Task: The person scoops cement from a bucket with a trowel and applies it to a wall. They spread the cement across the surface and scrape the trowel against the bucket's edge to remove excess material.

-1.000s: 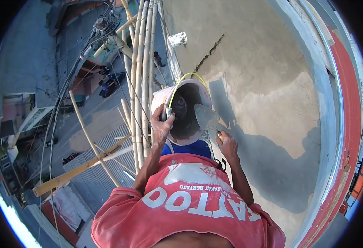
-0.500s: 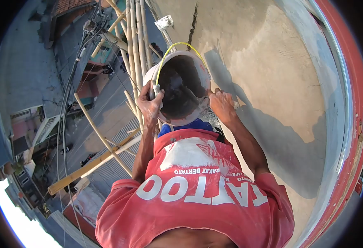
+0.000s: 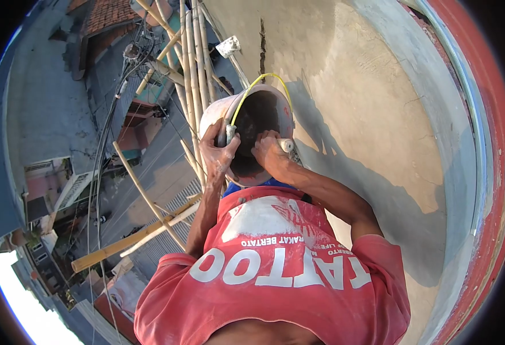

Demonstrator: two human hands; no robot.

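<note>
A whitish, mortar-stained bucket [image 3: 215,110] with a yellow wire handle [image 3: 275,75] is tilted with its mouth toward me. My left hand [image 3: 217,150] is closed on its left rim, beside the end of the wire handle. Inside the mouth, my right hand [image 3: 271,154] is closed round a trowel-like tool, whose pale round handle end [image 3: 287,145] sticks out to the right. The tool's working end is hidden. The bucket's inside is dark, so its contents are hard to make out. Pale dust coats both hands.
Bamboo poles [image 3: 194,75] run up beside the bucket, with a crossing pole [image 3: 112,249] lower left. Below lie rooftops and a street, with overhead cables [image 3: 100,155]. A cracked plastered wall [image 3: 367,115] stands to the right. A small white container [image 3: 228,46] sits beyond the bucket.
My right hand has moved left, from the bucket's right rim into its mouth, with the tool handle turned. The bucket has shifted slightly down in view; my left hand keeps its hold.
</note>
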